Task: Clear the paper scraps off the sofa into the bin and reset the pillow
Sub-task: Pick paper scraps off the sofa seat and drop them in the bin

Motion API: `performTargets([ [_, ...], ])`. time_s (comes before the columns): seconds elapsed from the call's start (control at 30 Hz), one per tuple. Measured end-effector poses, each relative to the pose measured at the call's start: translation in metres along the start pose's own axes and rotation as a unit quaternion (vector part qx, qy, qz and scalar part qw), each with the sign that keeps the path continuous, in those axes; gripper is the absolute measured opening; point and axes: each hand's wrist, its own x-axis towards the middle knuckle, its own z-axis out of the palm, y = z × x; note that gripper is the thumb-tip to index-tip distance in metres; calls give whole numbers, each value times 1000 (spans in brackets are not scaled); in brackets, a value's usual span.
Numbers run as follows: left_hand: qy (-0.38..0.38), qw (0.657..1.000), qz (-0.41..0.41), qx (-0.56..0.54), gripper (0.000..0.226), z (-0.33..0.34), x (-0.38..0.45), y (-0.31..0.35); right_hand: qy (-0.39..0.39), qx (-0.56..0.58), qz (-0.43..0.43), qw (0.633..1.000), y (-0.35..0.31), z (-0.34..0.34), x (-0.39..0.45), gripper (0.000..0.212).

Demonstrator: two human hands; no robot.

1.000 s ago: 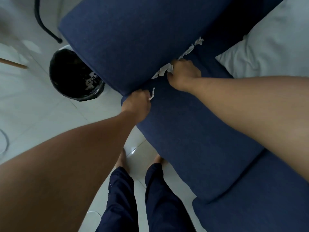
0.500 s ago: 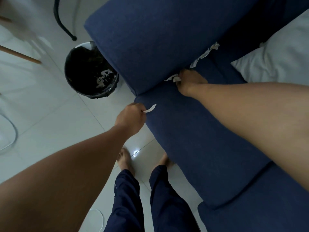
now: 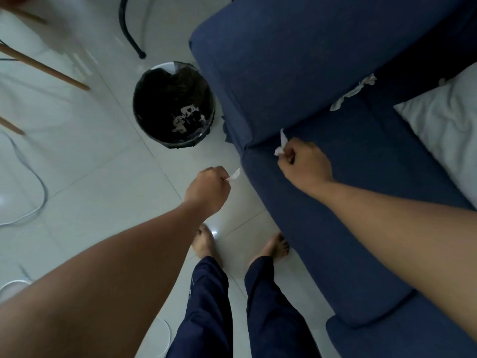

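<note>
Pale tiled floor [image 3: 85, 182], glossy, with a dark blue sofa [image 3: 348, 197] filling the right side. Bin [image 3: 140, 96], black-lined, stands on the floor at far left of the sofa's armrest, just beside it; torn paper already lies at its bottom.

Left hand [image 3: 207, 188] is over the floor, between bin and sofa edge, closed in a pinch on a small white scrap [image 3: 235, 174] that sticks out to the right. Right hand [image 3: 304, 165] is over the near-left corner of the seat cushion, fingers closed on a second scrap [image 3: 281, 144], a crumpled strip standing upward.

More scraps [image 3: 352, 93] remain wedged in the crease where armrest meets seat, farther right. Pillow [image 3: 444, 130], white and rumpled, lies on the seat at far right, partly out of view.

Handling, as judged: paper is very light, limp, tears easily and will flutter if dropped from height, so release low over the bin mouth. Wedged pieces should be pinched at the exposed edge and drawn out along the crease. Pillow looks soft and light; take it by a corner or both short sides.
</note>
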Motion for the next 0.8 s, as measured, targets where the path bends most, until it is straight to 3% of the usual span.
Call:
performTargets([
  [0.4, 12, 998, -68, 9, 23, -70, 22, -80, -43, 61, -6, 997, -99, 80, -24, 21],
  [0.8, 73, 995, -71, -6, 25, -142, 97, -108, -98, 26, 16, 995, -134, 117, -12, 11],
])
